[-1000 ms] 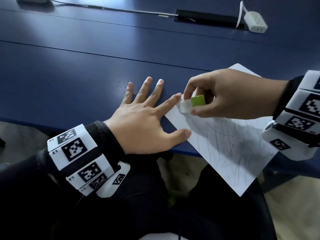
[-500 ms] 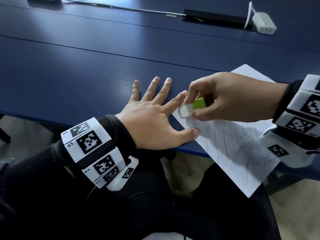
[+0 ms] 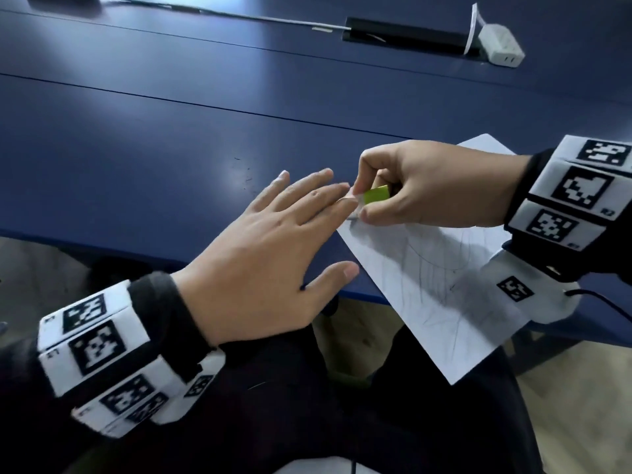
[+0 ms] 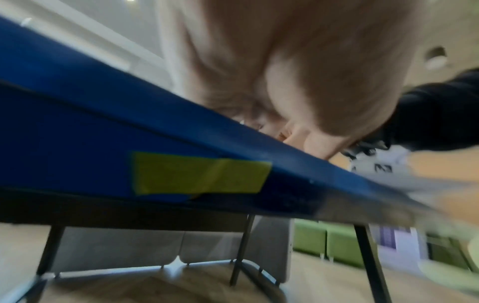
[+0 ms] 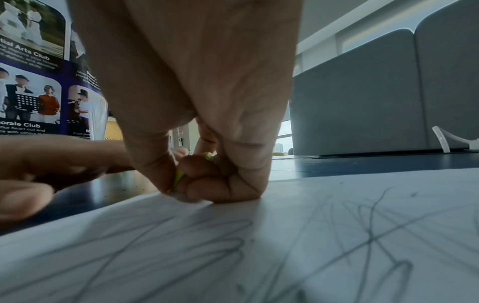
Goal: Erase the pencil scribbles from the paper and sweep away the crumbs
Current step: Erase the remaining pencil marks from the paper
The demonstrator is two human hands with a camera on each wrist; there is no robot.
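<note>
White paper (image 3: 441, 285) with grey pencil scribbles (image 3: 434, 282), lying askew over the near edge of the blue tabletop (image 3: 171, 131), one corner hanging off above the lap. Scribbles across most of the sheet, looping and crossing in the right wrist view (image 5: 259, 246). Eraser (image 3: 375, 195), white with a green sleeve, tip down at the paper's left corner, pinched by the right hand (image 3: 427, 186): thumb on the near side, forefinger on the far side, remaining fingers curled under; in the right wrist view only slivers of the green sleeve (image 5: 178, 176) visible between the clenched fingers (image 5: 202, 166), knuckles resting on the sheet. Left hand (image 3: 260, 261) flat and blurred just beside the paper, fingers (image 3: 307, 189) straight and slightly spread, forefinger tip meeting the eraser tip at the paper's corner, thumb (image 3: 335, 271) out toward the sheet's left edge. Whether the palm touches the tabletop: cannot tell. A few dark specks (image 3: 246, 176) on the tabletop beyond the left fingertips. Farther back, a white power adapter (image 3: 501, 46) by a black cable slot (image 3: 403, 37). Marker-tagged bands on both wrists. Yellow tape (image 4: 199, 174) on the tabletop's edge in the left wrist view.
</note>
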